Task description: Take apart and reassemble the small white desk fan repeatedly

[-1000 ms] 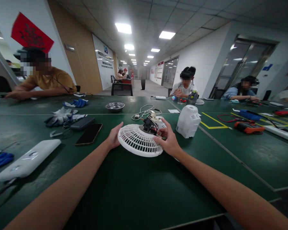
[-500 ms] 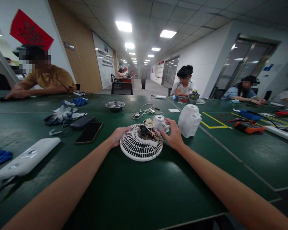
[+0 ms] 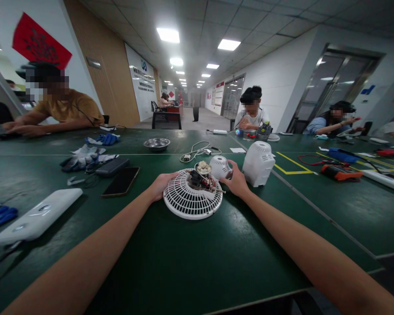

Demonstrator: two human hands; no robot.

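A round white fan grille [image 3: 188, 205] lies on the green table, with a fan motor [image 3: 202, 178] and its wires exposed on top. My left hand [image 3: 160, 186] grips the grille's left rim, its fingers partly hidden beneath the edge. Just behind and right of the motor is a small white motor cover [image 3: 219, 166] with vent slots. My right hand [image 3: 237, 180] is closed around the right side of that cover. Right of this hand, a taller white plastic housing [image 3: 258, 164] stands upright, apart from it.
Behind the grille are a white coiled cable [image 3: 200, 151] and a metal bowl [image 3: 156, 144]. On the left lie a phone [image 3: 121, 181], a dark power bank [image 3: 112, 167], gloves [image 3: 85, 157] and a white device [image 3: 37, 216]. An orange multimeter [image 3: 341, 172] lies right. Other people sit around the table.
My right hand has turned slightly, its fingers closing in on the small cover, which has tilted a little. My left hand and the grille have stayed in place.
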